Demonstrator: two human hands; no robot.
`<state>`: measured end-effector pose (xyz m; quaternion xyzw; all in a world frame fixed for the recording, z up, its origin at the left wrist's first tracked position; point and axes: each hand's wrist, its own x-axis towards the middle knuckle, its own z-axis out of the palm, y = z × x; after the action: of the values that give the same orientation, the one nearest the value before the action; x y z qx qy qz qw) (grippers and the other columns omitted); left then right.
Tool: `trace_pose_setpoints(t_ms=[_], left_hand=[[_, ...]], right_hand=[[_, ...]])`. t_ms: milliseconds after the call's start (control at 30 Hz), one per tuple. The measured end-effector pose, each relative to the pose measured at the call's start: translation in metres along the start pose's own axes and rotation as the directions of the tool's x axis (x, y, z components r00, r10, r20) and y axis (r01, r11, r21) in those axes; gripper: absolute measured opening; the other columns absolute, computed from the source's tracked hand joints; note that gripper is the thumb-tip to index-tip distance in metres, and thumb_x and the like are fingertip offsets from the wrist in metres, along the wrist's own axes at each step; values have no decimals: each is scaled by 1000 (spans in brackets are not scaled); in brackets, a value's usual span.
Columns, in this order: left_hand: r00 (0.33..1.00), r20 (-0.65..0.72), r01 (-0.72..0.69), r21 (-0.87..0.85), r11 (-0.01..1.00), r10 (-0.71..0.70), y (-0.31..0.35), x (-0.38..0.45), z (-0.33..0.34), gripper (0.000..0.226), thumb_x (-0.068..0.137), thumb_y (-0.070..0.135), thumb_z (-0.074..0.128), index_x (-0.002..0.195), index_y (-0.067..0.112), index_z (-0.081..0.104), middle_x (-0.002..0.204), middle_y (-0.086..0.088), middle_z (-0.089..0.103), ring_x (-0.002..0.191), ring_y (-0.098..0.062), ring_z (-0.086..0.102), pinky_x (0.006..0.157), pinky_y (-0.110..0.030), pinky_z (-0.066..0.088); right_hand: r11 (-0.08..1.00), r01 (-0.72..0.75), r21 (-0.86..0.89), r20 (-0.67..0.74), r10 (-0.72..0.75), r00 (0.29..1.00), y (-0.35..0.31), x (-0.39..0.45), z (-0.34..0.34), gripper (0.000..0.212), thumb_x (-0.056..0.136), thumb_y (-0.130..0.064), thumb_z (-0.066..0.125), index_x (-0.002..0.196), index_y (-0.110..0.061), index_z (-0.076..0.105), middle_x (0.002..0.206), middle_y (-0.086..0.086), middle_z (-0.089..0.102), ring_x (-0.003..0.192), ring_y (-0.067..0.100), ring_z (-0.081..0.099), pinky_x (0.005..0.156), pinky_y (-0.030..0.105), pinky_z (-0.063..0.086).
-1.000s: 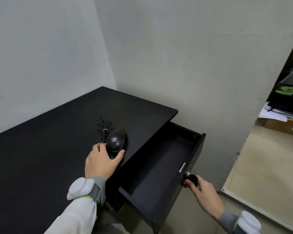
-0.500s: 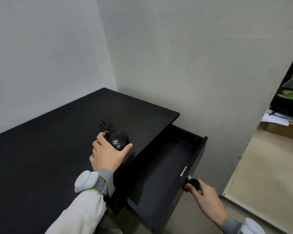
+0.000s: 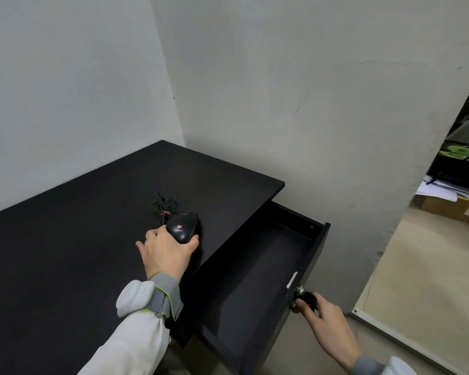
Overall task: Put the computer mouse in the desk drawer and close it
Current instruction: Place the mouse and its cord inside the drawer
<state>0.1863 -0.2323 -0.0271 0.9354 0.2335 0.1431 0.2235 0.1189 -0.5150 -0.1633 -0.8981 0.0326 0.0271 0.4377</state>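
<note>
A black computer mouse (image 3: pixel 182 226) with a pink logo rests on the black desk (image 3: pixel 65 253) near its right edge. Its bundled cable (image 3: pixel 163 205), tied with a pink band, lies just behind it. My left hand (image 3: pixel 166 254) grips the mouse from its near end, thumb on the right side, fingers on the left. The desk drawer (image 3: pixel 260 269) below the right edge is pulled out and nothing lies inside. My right hand (image 3: pixel 326 326) holds the round black knob (image 3: pixel 306 299) on the drawer front.
Pale walls meet in a corner behind the desk. At the far right an opening shows a shelf with papers (image 3: pixel 436 192) and dark boxes. A light floor (image 3: pixel 431 280) lies beyond the drawer.
My left hand slid forward over the mouse's near end and closed around it. The right hand has kept hold of the knob with the drawer open.
</note>
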Motion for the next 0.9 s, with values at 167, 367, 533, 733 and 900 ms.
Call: trace_pose_setpoints(t_ms=[167, 367, 533, 733, 900], left_hand=[[1000, -8, -17, -186, 982, 16, 25, -14, -19, 64, 71, 42, 72, 121, 5, 55, 126, -21, 54, 129, -40, 35, 111, -52, 29], [975, -73, -223, -346, 911, 211, 67, -39, -20, 64, 65, 45, 76, 119, 17, 58, 123, -4, 54, 133, -32, 31, 110, -42, 32], [916, -54, -380, -432, 818, 397, 94, -66, -4, 64, 61, 51, 75, 114, 18, 61, 115, 3, 57, 124, -24, 45, 110, -21, 24], [846, 112, -421, -462, 781, 522, 96, -92, 30, 56, 62, 47, 75, 110, 22, 60, 112, 9, 53, 104, -9, 54, 94, -19, 41], [836, 248, -378, -386, 841, 490, 76, -93, 52, 65, 65, 50, 73, 121, 22, 55, 119, 11, 49, 110, -8, 52, 91, -13, 34]], right_hand=[[1000, -7, 12, 7, 7, 1000, 2, -1, 1, 14, 89, -35, 58, 79, -26, 64, 79, 1, 73, 69, 13, 59, 69, 25, 42], [1000, -11, -7, 6, 11, 1000, 4, -2, 1, 14, 89, -38, 58, 82, -27, 63, 81, 0, 73, 63, 6, 55, 64, 20, 41], [1000, -15, 16, 10, 15, 1000, 1, -3, 0, 11, 89, -37, 59, 85, -27, 64, 83, -6, 74, 71, 3, 61, 67, 12, 41], [998, -36, 53, 25, 35, 999, 5, -1, 3, 12, 88, -37, 59, 83, -27, 64, 83, -3, 74, 79, 7, 66, 75, 28, 50], [998, -44, 47, 33, 43, 999, 8, 0, 4, 11, 88, -38, 58, 83, -29, 63, 84, -1, 72, 82, 9, 66, 79, 33, 52]])
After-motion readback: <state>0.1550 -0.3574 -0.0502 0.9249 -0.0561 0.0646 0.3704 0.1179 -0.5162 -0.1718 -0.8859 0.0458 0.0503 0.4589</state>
